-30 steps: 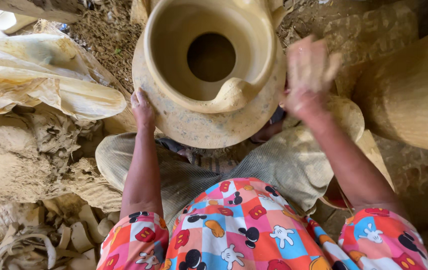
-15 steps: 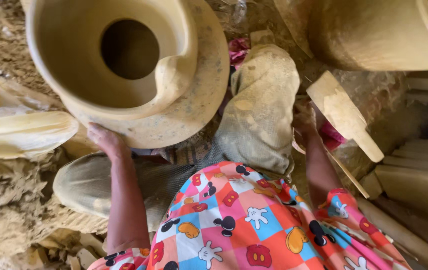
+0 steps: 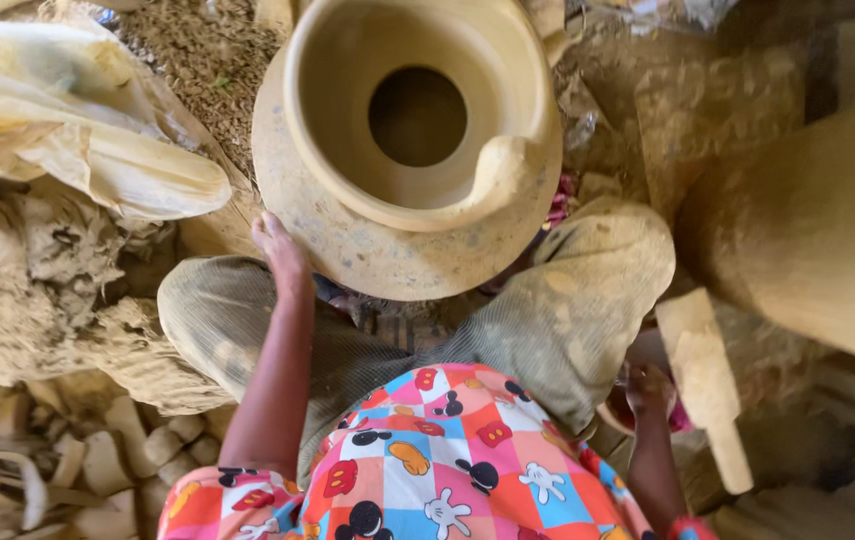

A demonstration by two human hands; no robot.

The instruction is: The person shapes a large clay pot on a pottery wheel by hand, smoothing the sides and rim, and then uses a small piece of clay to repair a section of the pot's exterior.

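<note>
Left hand (image 3: 281, 250) flat, fingers open, on clay pot (image 3: 408, 150) at upper centre; right hand (image 3: 651, 390) (lower right) beside wooden paddle (image 3: 705, 380), fingers' state unclear

Crumpled pale plastic sheeting (image 3: 68, 140) lies at the upper left on the ground (image 3: 198, 50). Below it sit a grey clay heap (image 3: 28, 290) and dried clay scraps (image 3: 98, 460). A large clay vessel (image 3: 808, 230) stands at right.

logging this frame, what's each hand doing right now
Left hand: open, flat against the clay pot.
Right hand: beside the wooden paddle; grip cannot be told.
</note>
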